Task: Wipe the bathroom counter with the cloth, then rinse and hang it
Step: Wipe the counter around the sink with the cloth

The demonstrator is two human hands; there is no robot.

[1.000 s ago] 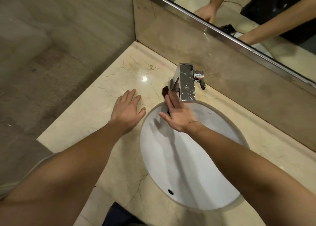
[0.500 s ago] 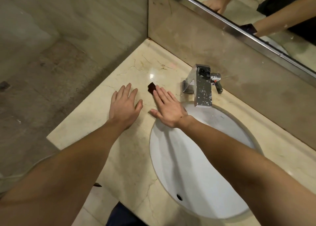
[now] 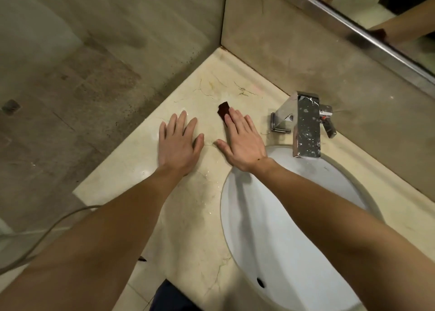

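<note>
Nothing readable here tbh. Just a faint little mark on the sink [image 3: 326,168] wall below the faucet [image 3: 306,127], way too small and blurry to make out.

Left hand [image 3: 180,143] flat on marble counter [image 3: 188,216], palm down, fingers slightly spread. Right hand [image 3: 242,143] flat just beside it, fingers straight and together, pressing dark brown cloth [image 3: 223,110] to counter. Cloth corner pokes out beyond right fingertips, rest hidden under fingers. Thumb tips near, not touching. Chrome faucet [image 3: 306,127] right of right fingers, spout over white sink [image 3: 282,240]. Sink rim under right wrist. Mirror [image 3: 367,2] well beyond fingertips, reflecting arms. Wet sheen by left fingertips.
</note>
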